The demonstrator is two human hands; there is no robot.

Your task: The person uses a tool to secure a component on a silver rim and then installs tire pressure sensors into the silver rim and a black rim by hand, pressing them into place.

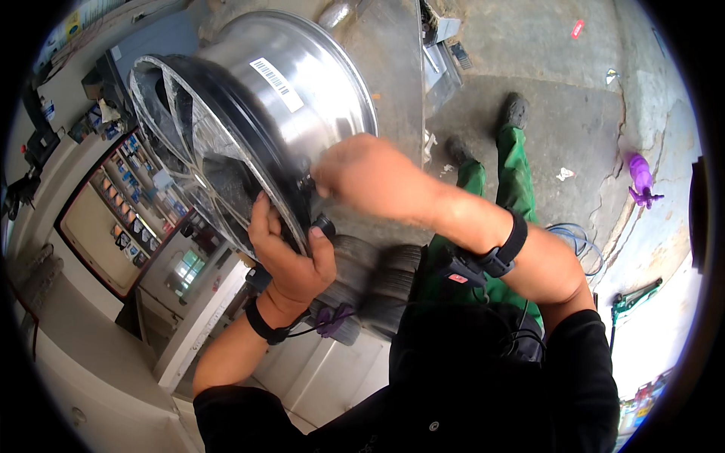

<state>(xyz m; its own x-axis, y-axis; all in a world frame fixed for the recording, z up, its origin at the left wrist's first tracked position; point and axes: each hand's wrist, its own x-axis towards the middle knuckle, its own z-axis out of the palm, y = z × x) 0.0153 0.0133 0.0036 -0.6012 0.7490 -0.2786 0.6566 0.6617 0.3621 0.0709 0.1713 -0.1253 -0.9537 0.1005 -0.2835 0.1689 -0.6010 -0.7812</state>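
While left grip [291, 253] clasps wheel [242, 121] edge, right grip [374, 177] alongside.

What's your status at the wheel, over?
Left hand gripping the wheel's edge. Right hand blurred, close to the wheel; its hold unclear. Tires in the background, nothing seen blocking.

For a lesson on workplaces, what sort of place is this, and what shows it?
Probably a tyre or vehicle workshop: a metal wheel without a tyre is in the person's left hand, dark tyres sit close by, and the bare floor is cracked.
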